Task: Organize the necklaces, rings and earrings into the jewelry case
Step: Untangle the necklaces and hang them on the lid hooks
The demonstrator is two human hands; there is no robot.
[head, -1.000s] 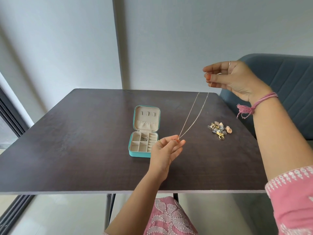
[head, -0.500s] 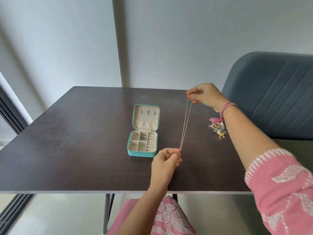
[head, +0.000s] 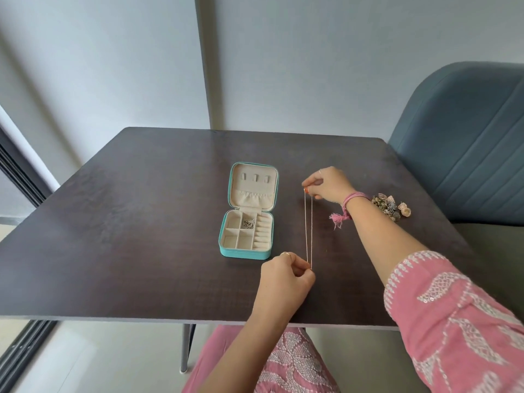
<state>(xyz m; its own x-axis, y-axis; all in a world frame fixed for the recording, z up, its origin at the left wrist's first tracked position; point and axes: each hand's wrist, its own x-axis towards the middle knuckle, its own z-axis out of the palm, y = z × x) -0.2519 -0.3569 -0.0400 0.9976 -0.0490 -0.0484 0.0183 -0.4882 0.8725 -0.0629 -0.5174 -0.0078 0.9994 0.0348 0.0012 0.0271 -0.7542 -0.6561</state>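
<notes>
Head view, single entry.

Surroundings: dark wood-grain table (head: pixel 127 236); blue-grey upholstered chair (head: pixel 467 143) at its far right corner; pale wall panels behind. A pink embroidered sleeve (head: pixel 453 316) covers the right upper arm, and a pink thread wristband (head: pixel 350 204) with a tassel sits on the right wrist. Nothing lies between the hands and the case.

Jewelry case (head: pixel 248 219): turquoise shell, cream lining, lying open near the table's middle. The lid lies back with three small tabs above a gathered pocket. The base is divided into square compartments and a ridged ring-roll section on its right; one far compartment holds a small silvery tangle (head: pixel 249 223), detail too fine to identify.

Necklace (head: pixel 308 231): thin pale chain, doubled into two near-parallel strands, stretched straight just right of the case. The right hand (head: pixel 329 184) pinches its far end; the left hand (head: pixel 286 275) pinches the near end, fingers curled, a ring on one finger.

Loose jewelry pile (head: pixel 390 207): mixed gold and silver pieces, on the table beyond the right wrist, apart from the case.
</notes>
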